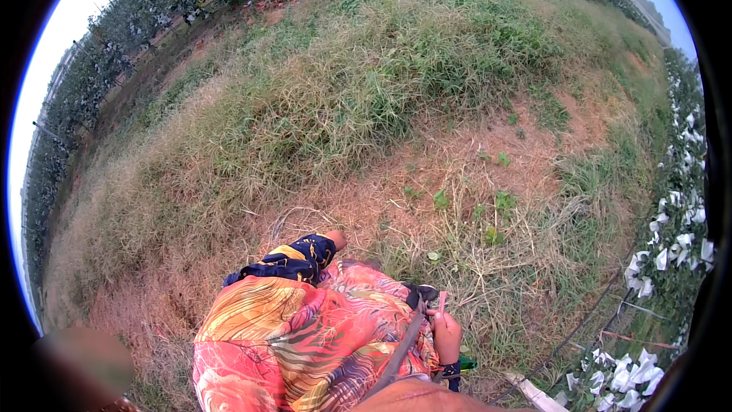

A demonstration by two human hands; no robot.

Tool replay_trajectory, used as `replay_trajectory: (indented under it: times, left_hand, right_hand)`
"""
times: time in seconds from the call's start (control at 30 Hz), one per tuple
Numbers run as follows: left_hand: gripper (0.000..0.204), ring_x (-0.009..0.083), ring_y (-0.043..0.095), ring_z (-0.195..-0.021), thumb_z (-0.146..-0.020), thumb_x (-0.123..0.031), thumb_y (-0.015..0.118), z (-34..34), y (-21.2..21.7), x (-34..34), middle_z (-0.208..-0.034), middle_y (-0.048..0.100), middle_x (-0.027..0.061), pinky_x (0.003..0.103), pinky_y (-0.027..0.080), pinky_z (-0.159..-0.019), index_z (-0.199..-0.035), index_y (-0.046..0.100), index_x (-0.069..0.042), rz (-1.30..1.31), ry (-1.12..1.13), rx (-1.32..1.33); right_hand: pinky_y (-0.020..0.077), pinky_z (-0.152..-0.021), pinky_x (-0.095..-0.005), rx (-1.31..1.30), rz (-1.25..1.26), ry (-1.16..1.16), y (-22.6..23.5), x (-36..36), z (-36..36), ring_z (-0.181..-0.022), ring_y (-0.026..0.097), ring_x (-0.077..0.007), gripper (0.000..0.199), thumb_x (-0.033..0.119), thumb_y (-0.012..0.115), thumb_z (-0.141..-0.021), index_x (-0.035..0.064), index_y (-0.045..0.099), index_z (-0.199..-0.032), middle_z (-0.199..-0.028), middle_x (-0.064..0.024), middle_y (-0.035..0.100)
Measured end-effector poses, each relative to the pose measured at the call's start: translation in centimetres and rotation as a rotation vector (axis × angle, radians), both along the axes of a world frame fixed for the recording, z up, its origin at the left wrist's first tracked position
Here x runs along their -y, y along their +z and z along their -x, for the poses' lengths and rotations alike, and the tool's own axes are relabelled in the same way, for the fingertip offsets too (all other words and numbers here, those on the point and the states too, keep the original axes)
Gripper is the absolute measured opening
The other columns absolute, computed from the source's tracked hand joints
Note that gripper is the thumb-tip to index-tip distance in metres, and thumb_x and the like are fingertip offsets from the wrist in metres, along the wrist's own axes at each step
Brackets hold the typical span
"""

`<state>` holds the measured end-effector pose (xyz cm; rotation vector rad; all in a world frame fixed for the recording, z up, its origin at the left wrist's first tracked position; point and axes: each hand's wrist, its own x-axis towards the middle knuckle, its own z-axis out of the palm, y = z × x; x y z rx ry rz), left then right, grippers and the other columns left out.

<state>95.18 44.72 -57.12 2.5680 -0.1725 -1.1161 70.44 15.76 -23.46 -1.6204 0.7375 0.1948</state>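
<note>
My left hand (335, 239) shows only in part past a dark blue sleeve (293, 259) with yellow marks. It is held out over the ground, beside the colourful garment, and its fingers are hidden. Lower down on the right, my right hand (447, 336) is closed, with a thin pink strip (442, 302) standing up from it. What lies inside the fingers is too small to make out. A dark grey strap (400, 351) runs diagonally over the garment, close beside this hand. Pink, orange and yellow patterned cloth (282, 328) covers my body.
A black shoe (427, 292) stands just ahead of my right hand. Dry grass and reddish soil (366, 214) lie in front, with thicker green grass (427, 69) beyond. Tree rows (114, 38) line the far left. Plants with white bags (675, 244) and a dark hose (587, 328) run along the right.
</note>
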Motion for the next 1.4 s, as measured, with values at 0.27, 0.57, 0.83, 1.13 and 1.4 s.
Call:
replay_trajectory:
  times: [0.27,0.57,0.83,1.13,1.4]
  left_hand:
    - [0.031,0.0350,0.062,-0.092,-0.076,-0.029,0.056,0.5,1.7,0.4,-0.094,0.066,0.0182,0.042,0.048,-0.081,-0.094,0.069,-0.006,0.048,0.066,-0.053]
    - [0.031,0.0342,0.062,-0.091,-0.076,-0.028,0.054,0.0,2.6,0.2,-0.093,0.066,0.0168,0.042,0.048,-0.082,-0.092,0.069,-0.007,0.072,0.007,-0.051]
    - [0.032,0.0343,0.061,-0.091,-0.078,-0.031,0.055,0.2,3.6,-0.1,-0.094,0.066,0.0174,0.042,0.047,-0.082,-0.094,0.069,-0.008,0.094,0.002,-0.030]
    - [0.034,0.0376,0.059,-0.097,-0.079,-0.026,0.051,1.0,2.1,-2.1,-0.101,0.063,0.0222,0.043,0.046,-0.085,-0.097,0.066,-0.001,0.057,0.036,-0.077]
    - [0.035,0.0358,0.060,-0.099,-0.079,-0.028,0.052,1.0,2.3,-1.9,-0.102,0.064,0.0201,0.042,0.046,-0.086,-0.098,0.067,-0.004,0.044,0.102,-0.075]
  right_hand:
    - [0.0403,-0.055,-0.0279,-0.025,0.239,0.186,1.0,2.0,-1.2,-0.055,0.051,-0.0128,0.025,0.019,0.051,-0.089,0.0007,0.066,-0.095,-0.061,-0.0058,0.055]
    - [0.0439,-0.058,-0.0404,0.212,0.722,0.499,10.1,6.0,-8.5,-0.068,0.057,-0.0356,0.016,0.017,0.055,-0.085,0.0043,0.065,-0.087,-0.076,-0.0164,0.060]
    - [0.0428,-0.056,-0.0426,0.356,0.829,0.722,15.8,4.9,-14.3,-0.065,0.056,-0.0347,0.013,0.018,0.056,-0.085,0.0056,0.061,-0.083,-0.071,-0.0132,0.055]
    - [0.0445,-0.055,-0.0427,0.538,0.911,0.883,19.0,2.5,-17.7,-0.065,0.056,-0.0331,0.010,0.018,0.057,-0.084,0.0085,0.059,-0.084,-0.070,-0.0112,0.055]
    - [0.0448,-0.055,-0.0425,0.540,0.934,0.924,19.3,1.5,-17.4,-0.065,0.057,-0.0331,0.011,0.019,0.057,-0.084,0.0089,0.059,-0.083,-0.070,-0.0111,0.055]
